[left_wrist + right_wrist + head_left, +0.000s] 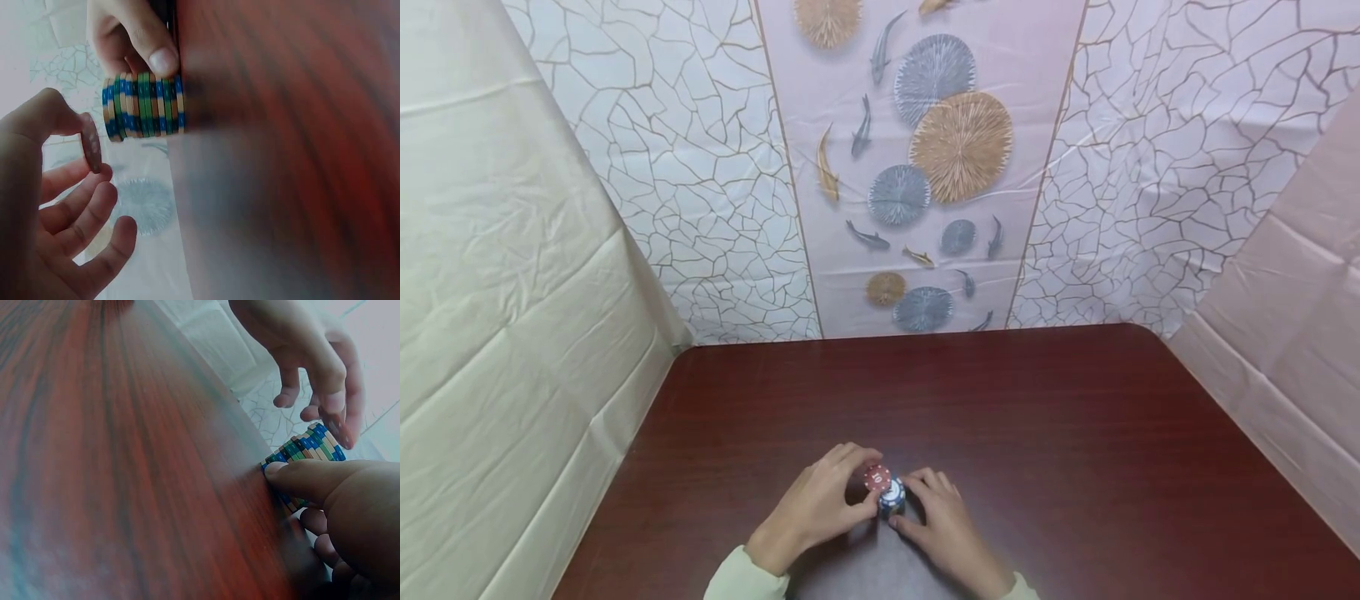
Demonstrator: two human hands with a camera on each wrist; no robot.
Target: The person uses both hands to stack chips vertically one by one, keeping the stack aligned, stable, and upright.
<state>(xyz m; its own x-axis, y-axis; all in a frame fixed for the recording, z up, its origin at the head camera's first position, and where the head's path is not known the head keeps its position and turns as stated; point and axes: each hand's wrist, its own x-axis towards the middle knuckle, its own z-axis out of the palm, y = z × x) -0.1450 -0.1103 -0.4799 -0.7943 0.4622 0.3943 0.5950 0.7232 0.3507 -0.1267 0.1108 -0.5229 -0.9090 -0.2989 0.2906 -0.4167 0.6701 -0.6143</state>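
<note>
Between the thumb and a finger of my left hand (818, 502) I pinch a red poker chip (877, 478) marked 10. It is just beside and above the top of a stack of poker chips (892, 502). Blue, green and tan edges show along the stack (145, 106) in the left wrist view. My right hand (947, 527) grips the low part of the stack, thumb (281, 472) on the near side and fingers behind. In the left wrist view a small gap separates the red chip (92, 145) from the stack. The stack stands upright on the table.
The dark red wooden table (1075, 433) extends beyond both hands. A patterned curtain (917, 250) with fish and round motifs hangs along its far edge. Pale cloth hangs (550, 333) on the left side and more cloth (1285, 333) on the right.
</note>
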